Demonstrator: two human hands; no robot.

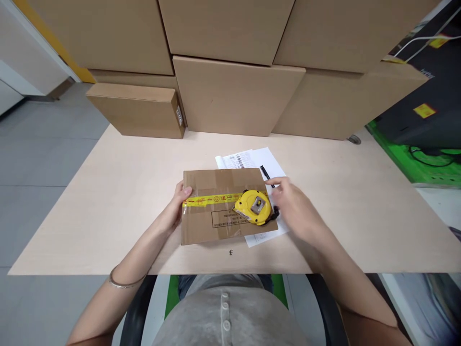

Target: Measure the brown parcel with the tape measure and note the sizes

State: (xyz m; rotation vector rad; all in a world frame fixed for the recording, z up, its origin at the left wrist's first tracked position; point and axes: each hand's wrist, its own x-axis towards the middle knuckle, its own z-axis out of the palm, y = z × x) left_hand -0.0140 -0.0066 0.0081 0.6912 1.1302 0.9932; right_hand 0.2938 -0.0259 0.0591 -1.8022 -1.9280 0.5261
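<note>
My left hand [176,204] grips the left side of a flat cardboard box [198,228], thumb on top and fingers beneath. Yellow printed tape [203,200] runs across the box's upper face. A yellow tape measure [254,207] lies on its right part, with a black strap at its lower right. My right hand [290,204] is at the box's right side, slightly smeared by motion. Its index finger stretches toward the box's corner, and the other fingers are partly hidden; I see nothing held in it. Close to that finger is a black pen [265,172] on white papers [268,157], which the box partly covers.
Large cardboard boxes [230,96] stand stacked along the table's far side, with a smaller carton [144,113] at the left. A small dark mark or bit [231,252] is on the wooden table [342,206] near the front edge. Dark equipment [421,120] sits on green at the right.
</note>
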